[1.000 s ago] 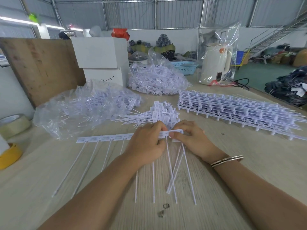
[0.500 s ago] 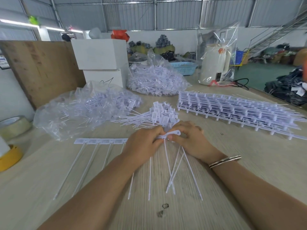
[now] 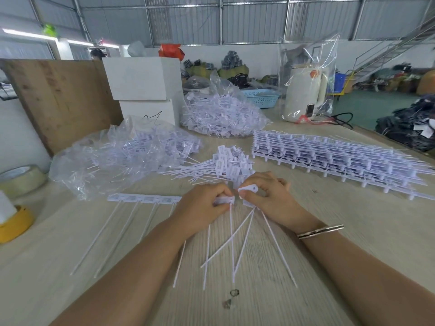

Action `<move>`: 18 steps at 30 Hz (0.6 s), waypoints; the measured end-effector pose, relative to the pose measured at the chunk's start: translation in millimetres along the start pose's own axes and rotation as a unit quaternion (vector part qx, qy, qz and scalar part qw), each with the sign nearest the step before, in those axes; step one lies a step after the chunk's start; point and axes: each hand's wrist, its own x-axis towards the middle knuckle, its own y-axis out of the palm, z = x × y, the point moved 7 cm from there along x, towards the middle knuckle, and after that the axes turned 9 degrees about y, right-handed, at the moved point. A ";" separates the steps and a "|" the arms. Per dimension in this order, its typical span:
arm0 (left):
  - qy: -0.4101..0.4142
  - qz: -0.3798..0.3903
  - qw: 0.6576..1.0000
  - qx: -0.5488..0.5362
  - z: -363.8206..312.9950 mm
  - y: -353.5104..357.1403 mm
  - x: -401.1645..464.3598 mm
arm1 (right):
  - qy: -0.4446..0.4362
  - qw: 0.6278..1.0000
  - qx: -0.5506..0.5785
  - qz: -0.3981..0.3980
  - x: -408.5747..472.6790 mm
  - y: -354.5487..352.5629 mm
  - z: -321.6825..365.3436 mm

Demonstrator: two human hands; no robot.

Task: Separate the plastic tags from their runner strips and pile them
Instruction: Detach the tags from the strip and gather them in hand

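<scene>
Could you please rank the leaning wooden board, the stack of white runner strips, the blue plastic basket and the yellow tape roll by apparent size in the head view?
1. Leaning wooden board.
2. Stack of white runner strips.
3. Blue plastic basket and yellow tape roll: alike; the roll is nearer and cropped.

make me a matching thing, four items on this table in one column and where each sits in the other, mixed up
Things:
1. tape roll
2. stacked runner strips
3. kettle in clear bag
4. loose tag pile

Places:
A. far right, behind the strips
B. just beyond the hands
C. left edge of the table
D. right side of the table

Pairs: 1-C, 2-D, 3-A, 4-B
</scene>
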 end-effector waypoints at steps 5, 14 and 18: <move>0.005 -0.062 0.998 -0.001 -1.5 -10.2 1.5 | 0.063 0.992 0.105 0.016 4.4 -2.7 -16.6; 0.006 -0.064 0.998 0.000 -7.1 -11.0 0.4 | 0.021 0.993 -0.001 -0.112 2.5 -12.5 -11.6; 0.047 -0.059 0.997 -0.011 -18.1 -7.4 1.7 | -0.047 0.995 -0.065 -0.060 -5.8 6.5 11.0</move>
